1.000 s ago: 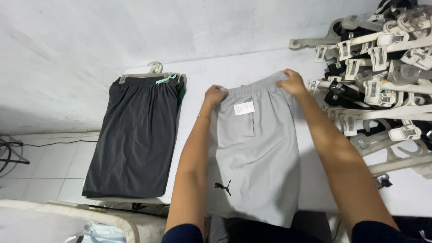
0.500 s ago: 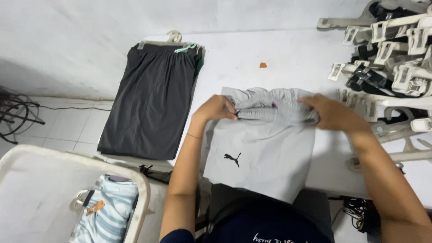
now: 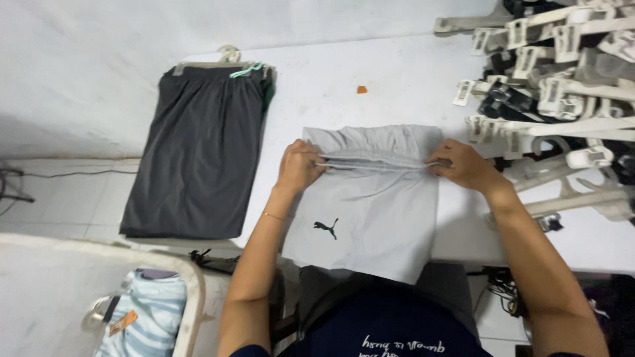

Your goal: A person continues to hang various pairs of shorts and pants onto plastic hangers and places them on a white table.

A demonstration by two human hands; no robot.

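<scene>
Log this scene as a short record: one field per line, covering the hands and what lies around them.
left hand: grips the left end of the fold in the grey shorts
right hand: grips the right end of the fold
shorts: on the white table, waistband part folded over, lower edge hanging off the near side
dark shorts: flat on a hanger, left of the grey pair
hangers: piled at right
basket: lower left, holding striped cloth
</scene>
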